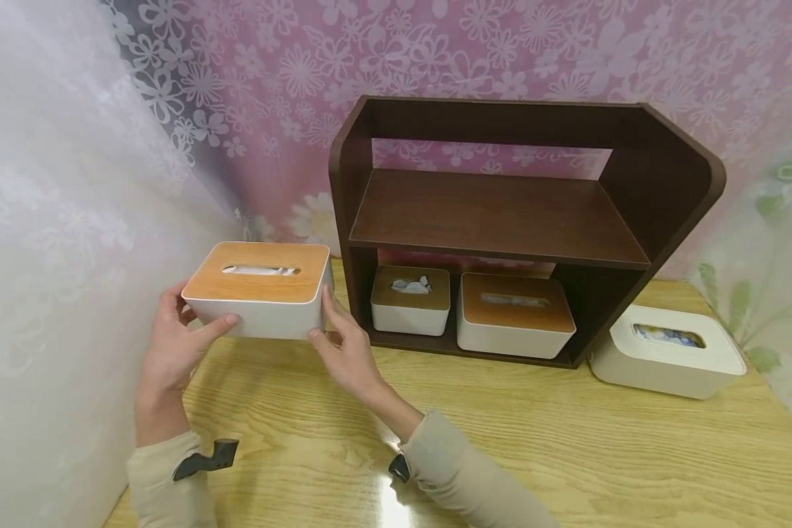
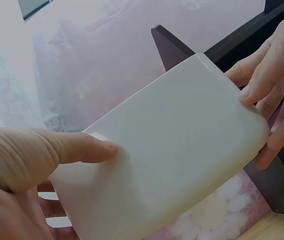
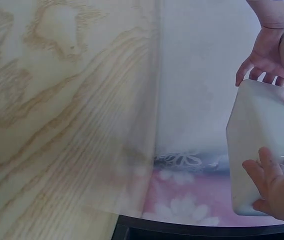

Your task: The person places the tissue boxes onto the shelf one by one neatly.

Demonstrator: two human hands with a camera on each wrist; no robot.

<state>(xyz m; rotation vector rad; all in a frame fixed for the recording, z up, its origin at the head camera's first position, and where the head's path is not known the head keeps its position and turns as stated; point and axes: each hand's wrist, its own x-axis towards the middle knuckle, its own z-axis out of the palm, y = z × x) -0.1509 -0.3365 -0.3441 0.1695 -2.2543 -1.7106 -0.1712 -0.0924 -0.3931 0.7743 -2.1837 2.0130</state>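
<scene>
Domestic-looking corner, exact room remaining unclear.
Floral drapery (image 1: pixel 409 51) is spanning the upper frame; right of centre, a dark shelf (image 1: pixel 495 213) holding tissue boxes (image 1: pixel 409 319) is standing on a wood-grain table (image 1: pixel 567 440).

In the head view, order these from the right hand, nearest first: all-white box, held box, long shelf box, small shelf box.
1. Held box: left, touching.
2. Small shelf box: just right.
3. Long shelf box: further right.
4. All-white box: far right.

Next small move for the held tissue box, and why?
I'd probably raise the tissue box toward the upper shelf: left hand and right hand hold it at opposite ends, and the small box and larger box take up most of the lower shelf.
</scene>
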